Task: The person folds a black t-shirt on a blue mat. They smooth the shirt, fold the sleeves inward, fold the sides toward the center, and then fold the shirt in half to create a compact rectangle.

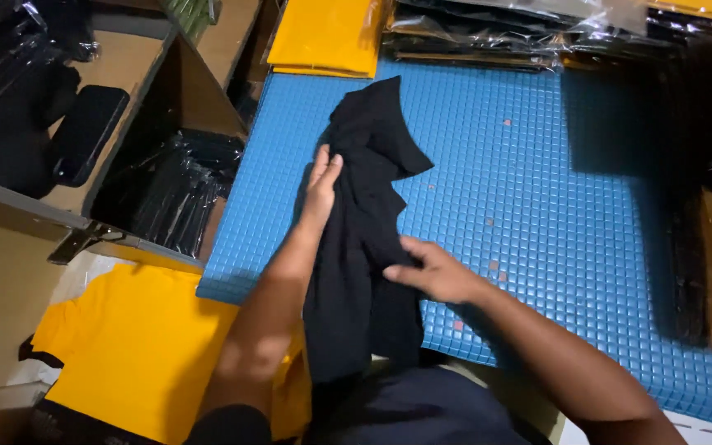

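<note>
Over on the far left, a yellow shirt (138,346) lies spread out below the edge of the blue grid mat (537,181), with bagged dark garments (179,185) stacked in the gap beside the work surface. Moving right, the left hand (321,185) lies flat on the black garment (364,239), fingers straight and close together, pressing the cloth rather than gripping it. That garment is bunched lengthwise on the mat's left part, its lower end hanging off the near edge toward the person's lap. The right hand (434,272) has its fingers together, thumb tucked toward the fabric's right edge; looks like a light pinch, but I can't tell if it's really clamped.

Risk as I see it: so much cloth dangles off the edge that its weight could drag the whole thing down if both hands ease up. It's also pretty rumpled, so any creases pressed in now may stay. Further right, folded yellow shirts (327,37) and plastic-wrapped packs (488,33) sit along the back edge, well apart from the hands.
</note>
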